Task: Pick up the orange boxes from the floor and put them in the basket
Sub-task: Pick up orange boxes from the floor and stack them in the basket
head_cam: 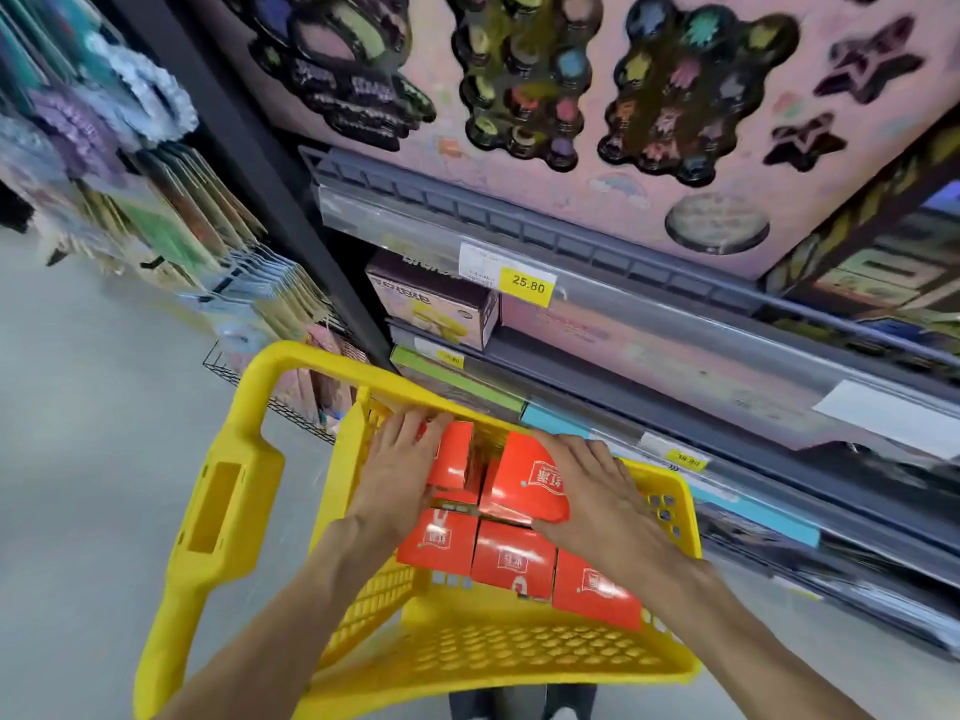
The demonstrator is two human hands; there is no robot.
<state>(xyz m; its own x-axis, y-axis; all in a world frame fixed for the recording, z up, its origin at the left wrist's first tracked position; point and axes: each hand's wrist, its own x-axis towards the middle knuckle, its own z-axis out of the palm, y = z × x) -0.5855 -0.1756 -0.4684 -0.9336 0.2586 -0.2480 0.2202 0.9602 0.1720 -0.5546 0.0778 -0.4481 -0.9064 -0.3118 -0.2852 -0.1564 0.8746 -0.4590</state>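
We look down into the yellow basket [498, 652], which stands beside the store shelves [675, 324] with its handle [218, 511] raised on our left. Inside it lie the orange boxes [511, 558], packed touching one another in two rows. The near row is three boxes side by side, printed faces up, their long axes running away from us toward the shelves. In the far row, one box [524, 485] sits tilted, its near edge above the row in front of it.

Our left hand [400, 470] lies on the far-left box [454, 459], fingers straight and spread, pressing flat on it. Our right hand [597, 496] covers the right side of the tilted box, fingers stretched out and slightly fanned over its top. A yellow price tag [527, 286] hangs on the shelf edge above.
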